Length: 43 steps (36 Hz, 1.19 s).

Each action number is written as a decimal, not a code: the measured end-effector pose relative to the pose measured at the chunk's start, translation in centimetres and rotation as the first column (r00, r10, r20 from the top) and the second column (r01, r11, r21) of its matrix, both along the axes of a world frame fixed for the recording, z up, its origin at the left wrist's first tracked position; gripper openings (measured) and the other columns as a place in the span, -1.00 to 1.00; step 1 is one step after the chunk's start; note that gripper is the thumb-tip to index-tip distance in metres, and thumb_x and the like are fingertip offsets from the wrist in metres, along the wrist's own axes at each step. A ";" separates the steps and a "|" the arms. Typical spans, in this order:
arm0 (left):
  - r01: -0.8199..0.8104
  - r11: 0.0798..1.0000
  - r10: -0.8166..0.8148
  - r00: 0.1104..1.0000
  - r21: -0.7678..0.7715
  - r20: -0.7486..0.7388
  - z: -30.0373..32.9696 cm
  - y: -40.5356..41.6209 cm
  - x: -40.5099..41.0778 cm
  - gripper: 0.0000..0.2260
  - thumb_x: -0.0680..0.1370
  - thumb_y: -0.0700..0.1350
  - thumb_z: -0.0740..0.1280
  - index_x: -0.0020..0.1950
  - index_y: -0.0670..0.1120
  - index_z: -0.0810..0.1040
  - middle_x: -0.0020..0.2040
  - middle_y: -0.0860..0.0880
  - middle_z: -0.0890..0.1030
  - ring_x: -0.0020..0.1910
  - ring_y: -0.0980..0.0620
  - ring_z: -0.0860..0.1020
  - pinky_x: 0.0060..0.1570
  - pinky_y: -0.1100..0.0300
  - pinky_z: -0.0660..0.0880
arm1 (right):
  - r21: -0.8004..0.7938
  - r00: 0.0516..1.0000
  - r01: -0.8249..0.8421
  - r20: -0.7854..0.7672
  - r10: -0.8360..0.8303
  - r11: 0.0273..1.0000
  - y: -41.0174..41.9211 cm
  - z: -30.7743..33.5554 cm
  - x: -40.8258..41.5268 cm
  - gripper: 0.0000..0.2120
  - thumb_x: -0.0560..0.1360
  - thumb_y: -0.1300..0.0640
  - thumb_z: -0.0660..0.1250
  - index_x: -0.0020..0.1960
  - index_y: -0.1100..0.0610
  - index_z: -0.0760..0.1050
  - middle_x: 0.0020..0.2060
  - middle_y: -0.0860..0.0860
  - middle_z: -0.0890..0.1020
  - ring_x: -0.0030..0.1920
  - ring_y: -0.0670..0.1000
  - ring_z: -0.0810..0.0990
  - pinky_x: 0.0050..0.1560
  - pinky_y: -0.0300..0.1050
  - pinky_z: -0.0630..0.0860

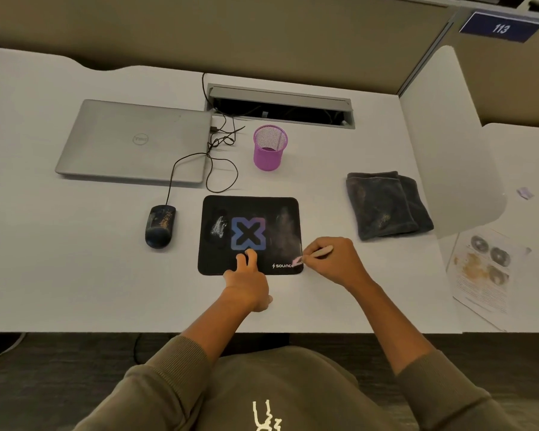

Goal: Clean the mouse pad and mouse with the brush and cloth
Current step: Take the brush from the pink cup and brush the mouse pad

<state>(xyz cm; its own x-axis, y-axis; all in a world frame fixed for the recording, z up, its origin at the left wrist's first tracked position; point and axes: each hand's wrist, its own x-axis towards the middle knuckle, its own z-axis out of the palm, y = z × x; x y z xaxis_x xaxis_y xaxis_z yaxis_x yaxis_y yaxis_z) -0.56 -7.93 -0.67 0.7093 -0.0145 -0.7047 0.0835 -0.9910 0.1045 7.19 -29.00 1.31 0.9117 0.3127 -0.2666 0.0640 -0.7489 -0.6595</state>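
L hand [246, 283] flat on rubbery black pad [249, 209] | R hand [333, 262] fingers pinch slim brush [316, 252]

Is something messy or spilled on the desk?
Yes. White powdery smears mark the mouse pad left of its X logo, with a fainter smudge on the right. The mouse carries tan specks.

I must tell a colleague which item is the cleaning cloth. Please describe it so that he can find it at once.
Start at the black mouse pad in the middle of the white desk, then look to its right. The cloth lies there, folded, apart from the pad. It is the only soft, dark grey thing; the purple mesh cup behind the pad is stiff and upright.
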 end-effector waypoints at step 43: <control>0.004 1.000 -0.004 1.000 0.003 0.020 -1.2 0.0 0.0 -0.52 0.60 0.26 0.38 0.36 -0.05 0.59 0.71 -0.14 -0.11 0.67 -0.31 -0.02 0.49 -0.26 0.32 | 0.227 0.928 0.371 -0.136 -0.348 0.900 6.0 -0.8 4.1 -0.83 0.55 0.09 0.51 0.12 0.09 0.69 -0.07 0.00 0.75 -0.15 -0.02 0.76 0.02 -0.05 0.73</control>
